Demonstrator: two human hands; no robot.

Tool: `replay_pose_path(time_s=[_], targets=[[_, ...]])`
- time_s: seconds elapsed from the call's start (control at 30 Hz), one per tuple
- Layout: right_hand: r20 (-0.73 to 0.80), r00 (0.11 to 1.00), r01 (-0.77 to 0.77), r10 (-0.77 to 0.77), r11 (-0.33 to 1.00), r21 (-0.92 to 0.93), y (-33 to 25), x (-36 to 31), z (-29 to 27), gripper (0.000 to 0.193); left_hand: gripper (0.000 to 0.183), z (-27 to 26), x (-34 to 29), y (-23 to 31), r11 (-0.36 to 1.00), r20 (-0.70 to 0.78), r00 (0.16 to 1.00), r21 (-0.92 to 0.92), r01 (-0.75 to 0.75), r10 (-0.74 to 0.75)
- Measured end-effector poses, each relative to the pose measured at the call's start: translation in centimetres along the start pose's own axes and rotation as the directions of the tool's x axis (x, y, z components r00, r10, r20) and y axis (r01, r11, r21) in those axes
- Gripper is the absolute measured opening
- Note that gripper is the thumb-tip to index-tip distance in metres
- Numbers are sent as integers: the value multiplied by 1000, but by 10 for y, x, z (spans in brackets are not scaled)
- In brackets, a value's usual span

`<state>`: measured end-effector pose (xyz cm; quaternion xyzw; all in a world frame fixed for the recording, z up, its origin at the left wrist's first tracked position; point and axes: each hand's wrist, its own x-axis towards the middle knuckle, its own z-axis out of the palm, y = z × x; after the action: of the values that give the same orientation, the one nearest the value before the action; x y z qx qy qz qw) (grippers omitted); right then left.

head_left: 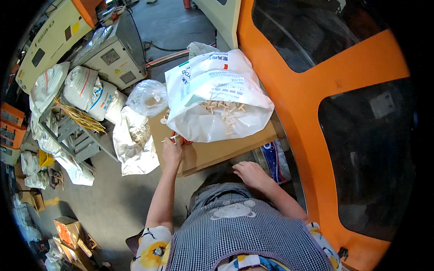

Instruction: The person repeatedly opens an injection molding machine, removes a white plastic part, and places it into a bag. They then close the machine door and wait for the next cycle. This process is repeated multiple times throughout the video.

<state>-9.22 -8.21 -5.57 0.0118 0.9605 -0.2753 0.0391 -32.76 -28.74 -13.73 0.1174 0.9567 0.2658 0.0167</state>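
Note:
My left hand [172,152] is at the left edge of a cardboard-covered work surface [205,154], its fingertips closed on a small pale plastic piece [169,138]. Right beside those fingers lies a red-orange handled tool [184,140], mostly hidden. A large white plastic bag [194,123] lies open toward me on the surface. Inside its mouth are several small beige T-shaped plastic pieces [226,106]. My right hand [249,173] rests near my lap below the front edge, fingers extended and apparently holding nothing.
A white sack [128,156] of pale scraps hangs left of the work surface, near a clear plastic bag [147,98]. Full white sacks [81,86] and a grey metal frame [83,147] stand farther left. An orange machine panel [296,97] borders the right.

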Motion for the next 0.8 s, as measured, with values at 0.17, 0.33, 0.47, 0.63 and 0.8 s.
replay_pose_path(time_s=[0.17, 0.33, 0.47, 0.63, 0.8], targets=[[86, 974, 213, -209, 977, -34, 7, 52, 4, 18, 26, -9, 4, -6, 964, -27, 995, -251, 85, -95], [-96, 863, 500, -496, 866, 21, -20, 108, 9, 42, 18, -67, -62, -21, 625, 168, 905, -674, 394, -390], [-275, 637, 755, -720, 655, 33, -54, 133, 9, 45, 17, -104, -102, 49, 278, 326, 891, -866, 415, -315], [-245, 559, 810, -792, 585, -44, -53, 131, -19, 36, 13, -103, -107, 76, 307, 256, 925, -889, 339, -282], [-73, 760, 643, -645, 732, 224, -50, 129, -12, 18, 5, -106, -102, 83, 611, -24, 961, -776, 156, -275]])
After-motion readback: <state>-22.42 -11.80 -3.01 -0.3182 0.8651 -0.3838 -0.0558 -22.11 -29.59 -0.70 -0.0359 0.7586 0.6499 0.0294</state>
